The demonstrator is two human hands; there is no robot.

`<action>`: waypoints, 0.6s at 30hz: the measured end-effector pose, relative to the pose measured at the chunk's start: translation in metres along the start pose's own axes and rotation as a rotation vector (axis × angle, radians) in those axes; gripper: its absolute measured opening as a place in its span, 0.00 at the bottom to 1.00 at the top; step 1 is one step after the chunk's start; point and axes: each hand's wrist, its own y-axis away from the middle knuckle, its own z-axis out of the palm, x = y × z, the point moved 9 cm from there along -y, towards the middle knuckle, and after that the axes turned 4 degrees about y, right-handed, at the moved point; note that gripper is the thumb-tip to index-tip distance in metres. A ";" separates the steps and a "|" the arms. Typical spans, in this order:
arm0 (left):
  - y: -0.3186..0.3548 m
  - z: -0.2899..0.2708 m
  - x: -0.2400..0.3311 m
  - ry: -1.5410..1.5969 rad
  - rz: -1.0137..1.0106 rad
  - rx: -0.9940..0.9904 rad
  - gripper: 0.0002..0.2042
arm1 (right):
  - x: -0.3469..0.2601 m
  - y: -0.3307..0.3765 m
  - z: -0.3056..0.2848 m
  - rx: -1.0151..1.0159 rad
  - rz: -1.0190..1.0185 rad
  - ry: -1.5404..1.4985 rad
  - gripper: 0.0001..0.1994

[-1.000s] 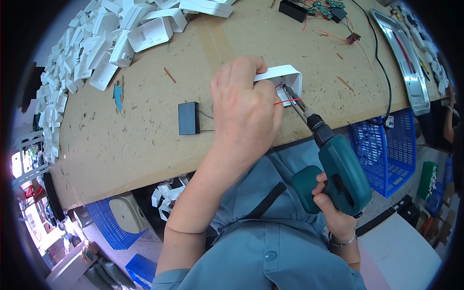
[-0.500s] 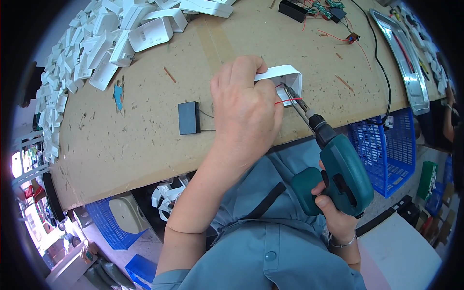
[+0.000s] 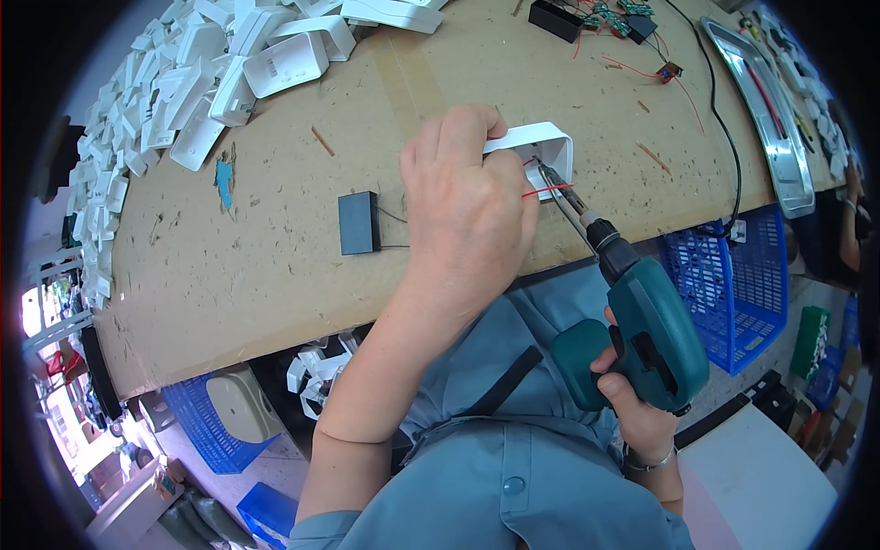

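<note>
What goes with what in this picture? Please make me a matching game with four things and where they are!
Things:
1. Green tool
2. Black box with thin dark wires
3. Metal tray
4. Pile of white plastic pieces

Places:
A. Lying on the table, just left of the left hand
B. Heaped up at the upper left of the picture
C. Held in the right hand
D. Along the right side of the table

Right pairs: 1-C, 2-A, 3-D, 4-B
</note>
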 end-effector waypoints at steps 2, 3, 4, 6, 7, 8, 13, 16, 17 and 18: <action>0.000 0.000 0.000 0.002 0.002 0.001 0.04 | 0.000 0.000 0.001 -0.012 -0.002 0.030 0.29; 0.000 0.000 0.001 0.004 0.003 0.002 0.04 | 0.000 0.000 0.000 -0.006 0.011 0.011 0.29; 0.000 -0.001 0.001 0.004 0.004 0.002 0.04 | -0.001 0.001 0.000 0.001 0.023 -0.008 0.29; 0.000 0.000 0.001 0.003 -0.003 -0.003 0.04 | -0.001 0.001 -0.001 0.001 0.043 -0.024 0.29; 0.000 0.000 0.000 0.003 -0.005 -0.003 0.04 | 0.000 0.002 0.000 0.001 0.064 -0.039 0.29; 0.001 0.001 -0.001 -0.003 -0.004 -0.002 0.04 | 0.001 0.002 0.000 -0.001 0.065 -0.039 0.29; 0.001 0.000 0.000 -0.006 -0.002 0.002 0.04 | 0.005 0.015 -0.011 0.062 0.130 -0.086 0.32; 0.002 -0.001 0.000 -0.013 0.001 0.005 0.04 | -0.002 0.023 -0.023 0.110 0.001 -0.038 0.36; 0.002 -0.003 0.001 -0.045 -0.002 -0.008 0.04 | -0.002 0.023 -0.024 0.107 0.000 -0.039 0.36; 0.003 -0.003 0.001 -0.073 -0.003 -0.022 0.05 | -0.004 0.025 -0.028 0.146 -0.026 -0.046 0.36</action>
